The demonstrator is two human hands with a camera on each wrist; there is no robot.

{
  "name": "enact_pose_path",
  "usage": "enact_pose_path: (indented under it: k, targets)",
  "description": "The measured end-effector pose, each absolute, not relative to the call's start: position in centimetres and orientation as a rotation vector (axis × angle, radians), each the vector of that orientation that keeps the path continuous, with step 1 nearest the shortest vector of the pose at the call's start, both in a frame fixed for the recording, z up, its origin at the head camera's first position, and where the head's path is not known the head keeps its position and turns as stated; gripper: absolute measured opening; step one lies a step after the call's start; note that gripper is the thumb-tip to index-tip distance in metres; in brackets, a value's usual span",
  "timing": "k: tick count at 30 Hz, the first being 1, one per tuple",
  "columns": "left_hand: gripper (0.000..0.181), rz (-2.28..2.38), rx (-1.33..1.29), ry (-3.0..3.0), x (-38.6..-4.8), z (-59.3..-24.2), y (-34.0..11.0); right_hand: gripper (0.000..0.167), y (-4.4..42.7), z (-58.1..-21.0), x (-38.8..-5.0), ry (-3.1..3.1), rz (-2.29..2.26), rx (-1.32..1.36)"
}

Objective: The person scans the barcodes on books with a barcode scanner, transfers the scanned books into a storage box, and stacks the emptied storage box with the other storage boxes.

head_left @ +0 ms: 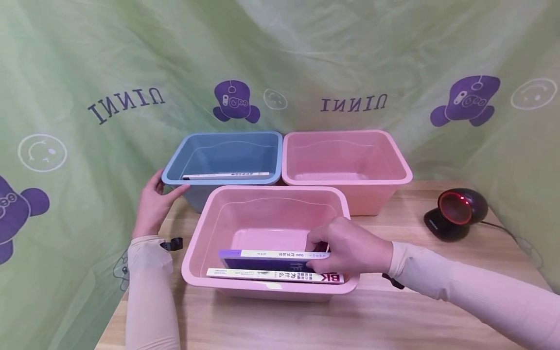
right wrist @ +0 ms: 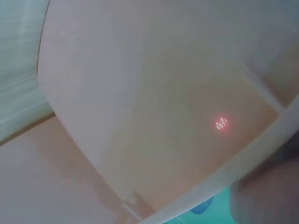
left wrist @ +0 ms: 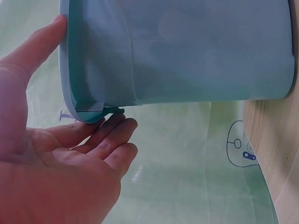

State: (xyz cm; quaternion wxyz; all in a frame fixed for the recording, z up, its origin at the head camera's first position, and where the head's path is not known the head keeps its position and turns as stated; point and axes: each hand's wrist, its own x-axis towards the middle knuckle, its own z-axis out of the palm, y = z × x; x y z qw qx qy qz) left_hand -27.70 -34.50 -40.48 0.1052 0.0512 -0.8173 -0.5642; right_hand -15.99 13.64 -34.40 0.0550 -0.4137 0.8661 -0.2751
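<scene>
In the head view, the right hand (head_left: 350, 245) pinches a purple book (head_left: 262, 260) by its right end, inside the front pink bin (head_left: 271, 189). A second book with a white spine (head_left: 271, 276) lies along that bin's near wall. The left hand (head_left: 155, 204) touches the left corner of the blue bin (head_left: 220, 182), where a thin white-spined book (head_left: 227, 175) lies inside. The left wrist view has the left hand (left wrist: 79, 140) with its thumb on the rim and its fingers relaxed below it. Mostly the bin's outer wall (right wrist: 154, 102) fills the right wrist view.
Another pink bin (head_left: 345, 182) stands behind, right of the blue one. A black scanner (head_left: 457, 214) with a red-lit ring sits on the wooden table (head_left: 385, 311) at the right, its cable running right. A green printed curtain (head_left: 306, 58) hangs behind and on both sides.
</scene>
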Motion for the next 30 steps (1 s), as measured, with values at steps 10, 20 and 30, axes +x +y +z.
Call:
enact_pose_path:
  k: [10, 20, 30]
  targets:
    - [0.103, -1.661, 0.177, -2.419, -27.7, -40.4, -34.3, 0.023, 14.1, -32.3, -16.2, 2.669, -1.001, -1.368]
    - [0.098, -1.646, 0.163, -2.42, -27.8, -40.6, -34.5, 0.025, 16.6, -26.8, -15.0, 2.69, -1.289, -1.26]
    - [0.096, -1.651, 0.142, -2.424, -27.8, -40.5, -34.5, 0.023, 21.4, -22.6, -12.9, 2.944, -1.39, -0.813]
